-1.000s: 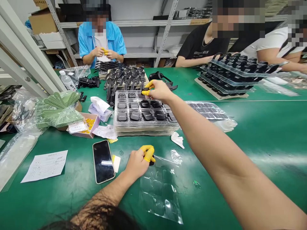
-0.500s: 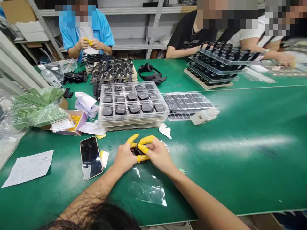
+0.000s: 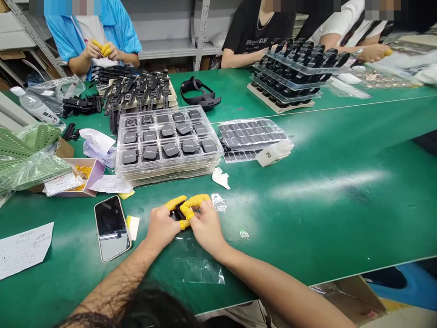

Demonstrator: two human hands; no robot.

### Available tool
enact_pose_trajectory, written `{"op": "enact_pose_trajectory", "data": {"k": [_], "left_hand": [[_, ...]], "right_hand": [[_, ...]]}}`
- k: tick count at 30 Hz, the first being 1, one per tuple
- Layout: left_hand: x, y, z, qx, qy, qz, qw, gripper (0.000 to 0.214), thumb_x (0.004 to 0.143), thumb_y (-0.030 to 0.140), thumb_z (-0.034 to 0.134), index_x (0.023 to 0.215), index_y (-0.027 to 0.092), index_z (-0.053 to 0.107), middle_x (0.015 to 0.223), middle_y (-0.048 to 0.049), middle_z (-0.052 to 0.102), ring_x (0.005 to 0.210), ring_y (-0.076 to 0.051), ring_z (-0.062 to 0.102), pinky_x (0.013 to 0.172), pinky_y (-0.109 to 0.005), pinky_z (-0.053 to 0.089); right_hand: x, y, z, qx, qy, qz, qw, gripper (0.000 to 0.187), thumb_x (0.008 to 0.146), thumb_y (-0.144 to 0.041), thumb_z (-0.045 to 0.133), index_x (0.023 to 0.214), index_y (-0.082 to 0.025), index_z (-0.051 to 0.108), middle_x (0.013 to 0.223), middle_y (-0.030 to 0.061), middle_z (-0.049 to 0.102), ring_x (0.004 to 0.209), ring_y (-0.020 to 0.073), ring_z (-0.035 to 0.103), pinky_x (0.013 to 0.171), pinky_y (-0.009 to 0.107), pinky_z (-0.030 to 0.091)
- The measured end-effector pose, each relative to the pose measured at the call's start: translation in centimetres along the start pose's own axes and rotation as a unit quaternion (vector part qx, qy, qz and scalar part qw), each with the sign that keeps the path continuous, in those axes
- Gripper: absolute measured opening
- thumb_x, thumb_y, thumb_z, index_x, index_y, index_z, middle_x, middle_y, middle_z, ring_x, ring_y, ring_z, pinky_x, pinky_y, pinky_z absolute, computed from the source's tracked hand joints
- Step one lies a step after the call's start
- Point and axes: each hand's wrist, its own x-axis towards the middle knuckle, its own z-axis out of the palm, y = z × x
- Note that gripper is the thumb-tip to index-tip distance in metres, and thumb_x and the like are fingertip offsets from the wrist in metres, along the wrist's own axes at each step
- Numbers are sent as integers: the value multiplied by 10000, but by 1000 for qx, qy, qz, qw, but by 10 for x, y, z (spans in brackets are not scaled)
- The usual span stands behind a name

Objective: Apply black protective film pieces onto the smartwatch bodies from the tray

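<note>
My left hand (image 3: 162, 228) and my right hand (image 3: 206, 228) meet low on the green bench, both wearing yellow finger cots. Between their fingertips they pinch a small black watch body (image 3: 180, 210), mostly hidden by the fingers. Just below my hands, a sheet of clear plastic film (image 3: 200, 269) lies flat. Left of my left hand is a smartphone (image 3: 111, 228), face up with a dark screen. Farther forward stands a stack of clear trays (image 3: 167, 175) holding square black watch faces.
Black watches with straps (image 3: 136, 91) lie beyond the trays, beside a black strap (image 3: 198, 93). A pink box (image 3: 88, 175) holds yellow cots. A co-worker's hands (image 3: 100, 50) work across the bench, and another person's hand (image 3: 373, 53) is at the right.
My right hand has moved from the tray stack to my left hand, and both now pinch the black watch body. The whole scene has shifted left and up in view.
</note>
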Motion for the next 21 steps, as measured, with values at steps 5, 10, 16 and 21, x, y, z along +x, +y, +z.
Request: {"op": "enact_pose_trajectory", "data": {"k": [5,10,16,21], "left_hand": [[4,2,-3,-28,27,-45,998,563,725,400,938,1257,238,849,1022,-30,899,849,-218,834,875,-346,698],[8,4,-3,-75,-11,-72,994,575,691,364,955,1240,233,848,1020,-33,892,886,-221,839,899,-346,703],[8,4,-3,-81,-32,-61,994,558,683,358,959,1213,215,860,1049,-52,889,898,-232,831,929,-380,707],[7,1,-1,-116,-54,-52,990,587,670,351,973,1225,201,855,1081,-84,885,972,-279,837,989,-463,697]], "right_hand": [[44,-32,-56,-97,-110,-26,989,335,848,-568,828,939,-255,751,895,39,757,812,210,705,756,363,621],[81,-45,-117,-372,-197,-42,906,204,768,-341,914,907,-254,792,831,5,762,722,193,677,659,318,516],[115,-26,-133,-430,-67,-196,879,139,935,-342,741,943,-250,845,1042,73,756,742,188,646,727,364,544],[106,-28,-126,-406,-35,-196,892,211,912,-449,786,905,-257,873,838,40,739,612,166,571,603,338,479]]}}
